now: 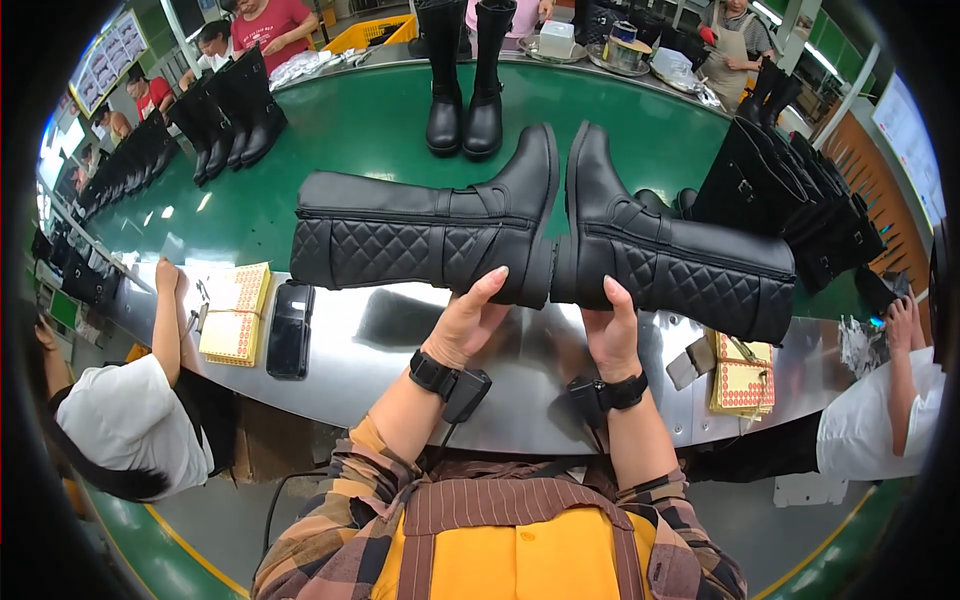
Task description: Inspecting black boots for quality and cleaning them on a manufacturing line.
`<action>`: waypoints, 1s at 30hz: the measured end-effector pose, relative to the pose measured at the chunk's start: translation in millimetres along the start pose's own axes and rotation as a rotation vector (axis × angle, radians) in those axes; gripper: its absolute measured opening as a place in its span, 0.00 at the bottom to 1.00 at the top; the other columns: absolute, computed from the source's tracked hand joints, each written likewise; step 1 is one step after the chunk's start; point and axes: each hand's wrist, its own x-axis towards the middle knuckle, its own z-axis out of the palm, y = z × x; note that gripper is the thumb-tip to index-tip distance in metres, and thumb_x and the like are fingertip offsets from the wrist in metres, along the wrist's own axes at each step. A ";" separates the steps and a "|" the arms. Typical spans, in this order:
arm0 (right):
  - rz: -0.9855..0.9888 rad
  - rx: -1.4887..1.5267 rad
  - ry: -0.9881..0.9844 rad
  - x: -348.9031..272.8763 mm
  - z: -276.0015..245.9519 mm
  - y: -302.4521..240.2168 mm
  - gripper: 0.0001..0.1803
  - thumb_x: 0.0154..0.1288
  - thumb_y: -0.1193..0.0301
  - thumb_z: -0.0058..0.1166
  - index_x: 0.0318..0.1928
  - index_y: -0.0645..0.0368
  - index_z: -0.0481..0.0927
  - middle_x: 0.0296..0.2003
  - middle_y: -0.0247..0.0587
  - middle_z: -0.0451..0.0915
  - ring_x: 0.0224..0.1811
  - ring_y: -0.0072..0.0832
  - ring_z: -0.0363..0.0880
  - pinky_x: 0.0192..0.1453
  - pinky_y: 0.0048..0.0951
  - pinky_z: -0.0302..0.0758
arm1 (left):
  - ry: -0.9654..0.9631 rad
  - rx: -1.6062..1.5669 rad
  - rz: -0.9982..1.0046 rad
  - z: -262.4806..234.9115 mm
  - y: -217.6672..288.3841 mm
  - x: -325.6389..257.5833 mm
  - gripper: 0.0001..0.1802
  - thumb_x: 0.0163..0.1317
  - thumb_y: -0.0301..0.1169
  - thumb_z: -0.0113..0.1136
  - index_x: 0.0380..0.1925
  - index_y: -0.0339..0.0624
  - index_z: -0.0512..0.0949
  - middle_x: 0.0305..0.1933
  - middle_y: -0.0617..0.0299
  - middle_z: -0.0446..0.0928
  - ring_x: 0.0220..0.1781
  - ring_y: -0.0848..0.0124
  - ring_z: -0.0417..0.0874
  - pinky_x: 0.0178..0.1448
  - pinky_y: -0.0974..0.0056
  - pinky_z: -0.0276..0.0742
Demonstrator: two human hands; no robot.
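Observation:
A tall black boot (400,240) with a quilted shaft, a side zipper and crossed straps lies on its side in my left hand (475,318). Its matching boot (680,265) is held in my right hand (612,330), its shaft pointing right. The two soles face each other, nearly touching at the heels, toes pointing away from me. Both thumbs show at the heel ends, while the other fingers are hidden beneath the boots. The pair is above the metal table edge (390,375) and the green belt (350,115).
Beyond the held boots stands an upright pair of black boots (464,90). More boots line the left (225,115) and right (790,190). A black phone (291,330) lies beside a bundle of yellow cards (235,315); another card bundle (743,385) is at right. Co-workers sit on both sides.

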 end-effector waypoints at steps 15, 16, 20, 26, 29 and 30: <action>-0.146 -0.683 0.289 -55.4 -7.6 -47.2 0.16 0.59 0.76 0.59 0.48 0.67 0.81 0.45 0.38 0.83 0.44 0.26 0.81 0.53 0.27 0.76 | 0.047 0.174 0.012 -5.7 3.0 -6.1 0.18 0.64 0.26 0.59 0.54 0.35 0.76 0.53 0.56 0.80 0.55 0.66 0.81 0.63 0.60 0.76; -0.167 -0.775 0.312 -67.1 -3.4 -58.6 0.16 0.57 0.74 0.62 0.46 0.68 0.82 0.42 0.38 0.84 0.41 0.25 0.81 0.51 0.27 0.76 | 0.053 0.102 -0.016 -5.8 0.3 -7.0 0.17 0.63 0.24 0.59 0.53 0.35 0.76 0.53 0.57 0.80 0.54 0.66 0.81 0.62 0.60 0.76; -0.012 -1.178 0.461 -99.0 -22.9 -66.1 0.20 0.54 0.67 0.68 0.43 0.70 0.82 0.36 0.43 0.86 0.39 0.27 0.83 0.46 0.28 0.77 | 0.009 0.169 0.018 7.5 -2.1 -12.2 0.17 0.63 0.24 0.59 0.53 0.36 0.76 0.52 0.57 0.80 0.53 0.67 0.81 0.62 0.60 0.77; 0.249 -1.933 0.402 -136.6 4.6 -88.3 0.23 0.55 0.55 0.68 0.27 0.68 0.83 0.21 0.51 0.82 0.26 0.45 0.83 0.34 0.36 0.77 | 0.040 0.247 0.133 16.8 -9.6 -20.3 0.17 0.60 0.25 0.64 0.51 0.37 0.79 0.49 0.61 0.81 0.49 0.73 0.81 0.55 0.67 0.76; 0.062 -1.791 0.177 -140.8 55.3 -91.4 0.14 0.60 0.62 0.64 0.32 0.61 0.84 0.24 0.44 0.83 0.27 0.40 0.84 0.31 0.32 0.76 | 0.051 0.407 0.240 12.5 -17.6 -20.4 0.16 0.60 0.26 0.66 0.48 0.36 0.80 0.47 0.62 0.81 0.46 0.75 0.81 0.52 0.68 0.76; -0.121 -1.620 0.162 -132.6 68.2 -82.8 0.11 0.60 0.65 0.64 0.35 0.61 0.84 0.26 0.44 0.83 0.28 0.37 0.84 0.32 0.30 0.76 | 0.030 0.562 0.310 13.6 -18.1 -21.1 0.16 0.59 0.26 0.66 0.48 0.36 0.80 0.47 0.62 0.82 0.45 0.75 0.81 0.51 0.68 0.76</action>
